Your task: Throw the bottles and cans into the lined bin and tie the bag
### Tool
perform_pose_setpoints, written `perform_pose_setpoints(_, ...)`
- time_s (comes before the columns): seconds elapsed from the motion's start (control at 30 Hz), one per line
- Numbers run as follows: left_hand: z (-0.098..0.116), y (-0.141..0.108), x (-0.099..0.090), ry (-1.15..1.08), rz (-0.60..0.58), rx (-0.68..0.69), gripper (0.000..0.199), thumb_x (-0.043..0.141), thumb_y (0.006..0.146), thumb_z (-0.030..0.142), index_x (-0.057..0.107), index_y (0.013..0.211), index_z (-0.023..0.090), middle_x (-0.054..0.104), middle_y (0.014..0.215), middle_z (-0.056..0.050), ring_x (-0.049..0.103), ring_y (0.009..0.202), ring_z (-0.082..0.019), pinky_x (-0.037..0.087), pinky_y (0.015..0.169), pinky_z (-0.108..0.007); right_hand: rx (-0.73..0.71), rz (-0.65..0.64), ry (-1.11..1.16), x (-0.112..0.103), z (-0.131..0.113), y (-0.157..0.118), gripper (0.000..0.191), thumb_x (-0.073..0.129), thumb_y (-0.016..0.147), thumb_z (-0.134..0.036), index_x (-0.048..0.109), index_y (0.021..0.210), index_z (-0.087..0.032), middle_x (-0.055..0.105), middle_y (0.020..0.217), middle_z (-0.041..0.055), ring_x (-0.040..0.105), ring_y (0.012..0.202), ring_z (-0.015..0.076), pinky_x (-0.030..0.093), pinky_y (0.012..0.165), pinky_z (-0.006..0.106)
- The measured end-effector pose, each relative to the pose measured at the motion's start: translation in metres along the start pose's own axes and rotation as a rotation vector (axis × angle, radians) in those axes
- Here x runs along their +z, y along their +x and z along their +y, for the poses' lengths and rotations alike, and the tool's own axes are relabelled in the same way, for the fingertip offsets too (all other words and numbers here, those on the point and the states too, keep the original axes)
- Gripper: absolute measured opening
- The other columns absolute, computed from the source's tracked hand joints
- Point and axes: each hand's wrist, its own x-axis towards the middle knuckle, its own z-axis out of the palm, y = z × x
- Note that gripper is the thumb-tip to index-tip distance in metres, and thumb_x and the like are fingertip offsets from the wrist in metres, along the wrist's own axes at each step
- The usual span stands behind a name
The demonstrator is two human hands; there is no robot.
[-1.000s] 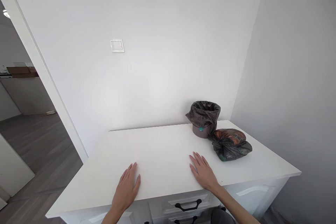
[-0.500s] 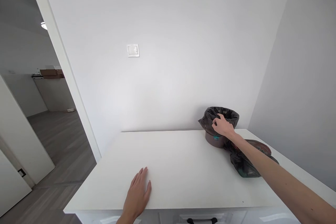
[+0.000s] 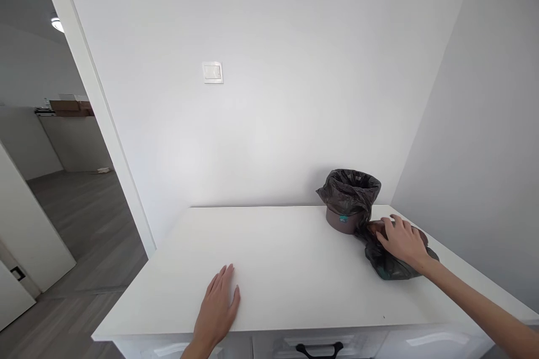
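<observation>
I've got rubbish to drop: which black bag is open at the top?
The bag lining the brown bin, its mouth open; the other bag lies bunched under the right hand.

- countertop (image 3: 286,269) is wide open between left hand (image 3: 215,311) and bin (image 3: 343,223)
- bin plus black bag (image 3: 389,269) kinda clog the right side
- 2 walls (image 3: 269,95) hem in back right

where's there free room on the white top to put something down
The widest bare patch of the white top runs from the left hand right to the black bag, and back to the wall. Another lies left of that hand, out to the left edge. It's crowded at back right: lined bin, bag and right hand.
</observation>
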Motion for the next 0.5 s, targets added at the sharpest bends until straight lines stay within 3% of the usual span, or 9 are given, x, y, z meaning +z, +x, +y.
perform_pose_setpoints(0.1,0.000,0.000,0.000,-0.006,0.011,0.001,0.058,0.040,0.103,0.039,0.040,0.157,0.021,0.054,0.156,-0.008,0.047,0.147,-0.028,0.041,0.119,-0.047,0.080,-0.106,0.000,0.037,0.014,-0.025,0.059,0.043,0.098,-0.052,0.056,0.142,-0.015,0.045,0.153,0.0245,0.039,0.144,0.0442,0.039,0.106,0.059)
perform_pose_setpoints(0.2,-0.001,0.000,0.000,-0.009,0.018,0.006,0.057,0.040,0.102,0.039,0.042,0.156,0.020,0.055,0.155,-0.008,0.047,0.147,-0.028,0.041,0.119,-0.048,0.086,-0.141,0.008,0.055,0.013,-0.042,0.062,0.041,0.098,-0.056,0.055,0.146,-0.019,0.034,0.163,0.0219,0.020,0.154,0.0443,0.032,0.111,0.065)
perform_pose_setpoints(0.5,0.001,0.005,-0.003,0.014,0.000,0.035,0.053,0.037,0.102,0.037,0.052,0.148,0.015,0.056,0.154,-0.011,0.048,0.146,-0.028,0.040,0.120,-0.049,-0.007,-0.041,0.038,0.045,-0.005,-0.075,0.046,0.045,0.097,-0.050,0.072,0.121,-0.020,0.032,0.163,0.0188,0.012,0.157,0.0439,0.027,0.115,0.065)
